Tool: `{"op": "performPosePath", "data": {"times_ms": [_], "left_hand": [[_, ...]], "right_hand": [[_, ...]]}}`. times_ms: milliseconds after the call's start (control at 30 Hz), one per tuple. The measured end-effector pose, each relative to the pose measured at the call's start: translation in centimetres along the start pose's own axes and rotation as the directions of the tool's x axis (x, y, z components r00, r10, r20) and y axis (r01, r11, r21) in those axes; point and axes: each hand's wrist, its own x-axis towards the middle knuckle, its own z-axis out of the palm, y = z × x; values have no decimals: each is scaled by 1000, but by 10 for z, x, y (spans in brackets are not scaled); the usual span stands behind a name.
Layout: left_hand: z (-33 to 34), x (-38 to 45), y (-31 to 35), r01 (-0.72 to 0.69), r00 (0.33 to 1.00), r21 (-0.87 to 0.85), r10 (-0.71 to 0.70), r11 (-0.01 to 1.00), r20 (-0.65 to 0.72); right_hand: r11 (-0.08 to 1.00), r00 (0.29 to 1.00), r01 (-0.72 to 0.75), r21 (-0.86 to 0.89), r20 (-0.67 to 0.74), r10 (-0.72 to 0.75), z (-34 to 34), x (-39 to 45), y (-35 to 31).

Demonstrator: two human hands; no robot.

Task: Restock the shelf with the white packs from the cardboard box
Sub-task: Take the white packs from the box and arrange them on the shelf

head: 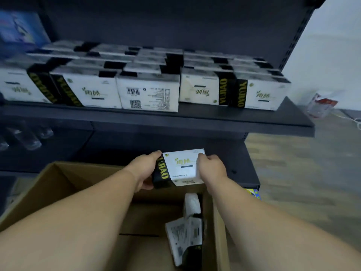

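Above the far edge of the open brown cardboard box, both hands hold one white rectangular pack with a black band and yellow lettering. The left hand grips the black-banded end, thumb along the top edge and fingers curled beneath. The right hand grips the opposite white end, fingers wrapped over its top corner. The pack is tilted, printed face toward the camera, clear of the box floor and in front of the lower dark metal shelf board. Inside the box, against its right wall, lie two more white packs, one standing on edge behind the other, which leans with its printed label side up; the rest of the box floor shows bare cardboard. On the upper dark grey metal shelf, rows of identical white-and-black packs run from the left edge nearly to the right end, stacked several deep toward the back panel; the front row sits just behind the shelf's front edge, one pack showing its barcode face. A blue blurred package sits at the upper left, above the stocked rows. A red-and-white bag lies on the floor beyond the shelf's right end. Clear bottles show faintly on the lower left shelf.
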Motion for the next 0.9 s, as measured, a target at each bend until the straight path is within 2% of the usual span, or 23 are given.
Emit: {"op": "performPosePath", "data": {"times_ms": [333, 567, 700, 900], "left_hand": [[-14, -37, 28, -147, 986, 136, 135, 980, 97], [-42, -60, 40, -261, 965, 141, 256, 955, 54], [-39, -72, 50, -359, 933, 105, 358, 927, 29], [-23, -87, 80, -485, 875, -18, 485, 875, -7]], "right_hand": [[1000, 982, 21, -6, -190, -22, -29, -30, -24], [998, 966, 49, 25, -256, -41, -27, -62, -43], [996, 934, 67, 65, -355, -39, -37, -69, -50], [973, 865, 220, 69, -475, -162, -60, -72, -66]]}}
